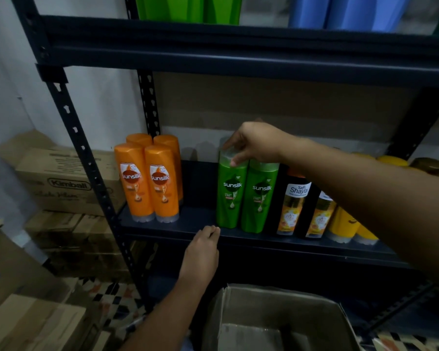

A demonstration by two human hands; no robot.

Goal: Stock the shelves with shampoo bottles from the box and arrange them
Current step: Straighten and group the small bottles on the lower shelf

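Cardboard box (276,323) sits open at bottom, nearest the camera, nothing visible inside. Left hand (200,254) flat, fingers together, holding nothing, fingertips at the shelf (195,219) front edge. Right hand (254,143) grips the cap of the left green Sunsilk bottle (231,193), upright on the shelf, touching a second green bottle (260,198). Four orange Sunsilk bottles (150,181) stand apart further left; black Shayla bottles (293,206) and yellow bottles (345,224) to the right.

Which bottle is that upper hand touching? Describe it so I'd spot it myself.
Find the dark metal shelf with orange bottles at its left end. Past a gap stand two green Sunsilk bottles; it is the left green bottle, beside the gap. Unlike its twin, the right hand grips its cap.
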